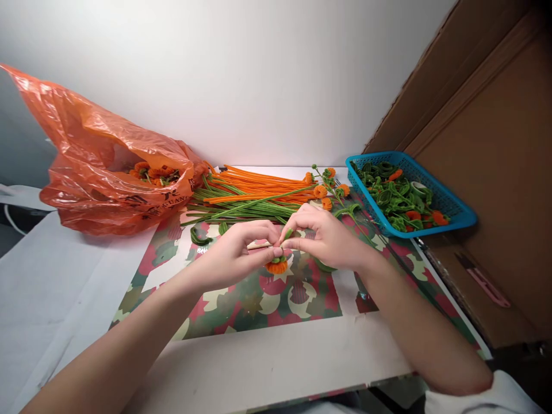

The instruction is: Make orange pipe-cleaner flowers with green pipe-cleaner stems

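I see both hands meeting over the middle of the table (267, 368), just above the patterned mat (276, 302). My left hand (237, 253) has its fingers closed together, pinching a thin pale stick (257, 245) that runs across toward the other hand. My right hand (325, 236) has its grip clamped on the green stem (288, 233) at the same spot, fingertips of the two hands touching. An orange pompom (276, 266) hangs right under the fingertips, between the hands and close above the mat. Behind the hands lies a bundle of orange and green wires (254, 195), stretched across the far part of the table. A few finished flowers (328, 187) lie just beside its right end. To the right stands a blue basket (457, 207) with green curls and orange bits in it. At far left sits an orange bag (95, 167), open, with more orange pieces inside.
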